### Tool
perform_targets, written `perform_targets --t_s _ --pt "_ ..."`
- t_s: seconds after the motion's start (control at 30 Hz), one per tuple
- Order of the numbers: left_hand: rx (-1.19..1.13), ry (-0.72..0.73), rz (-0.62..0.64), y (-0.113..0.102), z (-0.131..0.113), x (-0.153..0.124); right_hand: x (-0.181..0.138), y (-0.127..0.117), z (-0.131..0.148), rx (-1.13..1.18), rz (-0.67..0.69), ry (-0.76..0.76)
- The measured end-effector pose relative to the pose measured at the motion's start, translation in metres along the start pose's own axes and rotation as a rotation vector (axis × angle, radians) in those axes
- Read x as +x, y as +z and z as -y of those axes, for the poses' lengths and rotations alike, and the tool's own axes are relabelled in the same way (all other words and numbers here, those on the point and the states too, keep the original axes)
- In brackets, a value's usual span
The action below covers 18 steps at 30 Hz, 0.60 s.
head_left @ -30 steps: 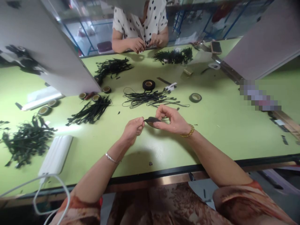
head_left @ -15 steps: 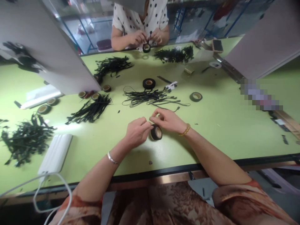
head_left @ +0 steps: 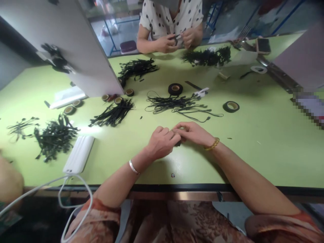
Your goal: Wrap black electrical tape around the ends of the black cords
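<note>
My left hand (head_left: 163, 143) is closed, its fingers curled over a small roll of black tape (head_left: 178, 143). Only a dark edge of that roll shows below the fingers. Against it, my right hand (head_left: 192, 132) has its thumb and fingers bent together in a pinch; what lies between the fingertips is hidden. Both hands meet just above the green table (head_left: 202, 165). Beyond them lies a loose bunch of thin black cables (head_left: 169, 104), with a larger roll of black tape (head_left: 175, 89) behind it. Another black tape roll (head_left: 231, 106) rests to the right.
More black cable bundles (head_left: 113, 113) and tape rolls lie to the left, near a white partition (head_left: 88, 57). A white power bank (head_left: 79, 155) with a white cord sits front left. Across the table, a co-worker's hands (head_left: 177, 42) hold a dark tool. A metal ruler (head_left: 196, 86) lies behind the cables.
My hands have drawn together, and my left hand now covers most of the tape roll that hung in plain sight. The view has swung left. The co-worker's tape roll is no longer seen between their hands.
</note>
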<state>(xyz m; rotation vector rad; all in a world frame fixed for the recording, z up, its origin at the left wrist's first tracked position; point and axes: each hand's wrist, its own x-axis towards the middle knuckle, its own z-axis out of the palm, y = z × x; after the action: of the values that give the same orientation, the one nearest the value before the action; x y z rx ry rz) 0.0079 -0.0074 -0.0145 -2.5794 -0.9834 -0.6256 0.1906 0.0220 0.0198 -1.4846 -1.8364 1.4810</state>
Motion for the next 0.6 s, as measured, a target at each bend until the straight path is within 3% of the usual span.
perform_targets --t_s 0.13,0.33,0.5,0.6 --pt "-0.027 -0.014 0.047 0.003 -0.002 -0.001 0.003 0.008 -0.003 0.272 -0.118 0.011" --pt "-0.033 0.014 0.049 0.004 -0.007 -0.001 0.004 0.017 -0.005 0.501 -0.176 0.014" --pt "-0.133 -0.15 0.134 0.006 -0.009 0.0 0.002 0.019 -0.001 0.657 -0.34 -0.109" --pt "-0.235 -0.278 0.228 0.003 -0.008 0.002 -0.002 0.013 0.005 0.697 -0.364 -0.219"
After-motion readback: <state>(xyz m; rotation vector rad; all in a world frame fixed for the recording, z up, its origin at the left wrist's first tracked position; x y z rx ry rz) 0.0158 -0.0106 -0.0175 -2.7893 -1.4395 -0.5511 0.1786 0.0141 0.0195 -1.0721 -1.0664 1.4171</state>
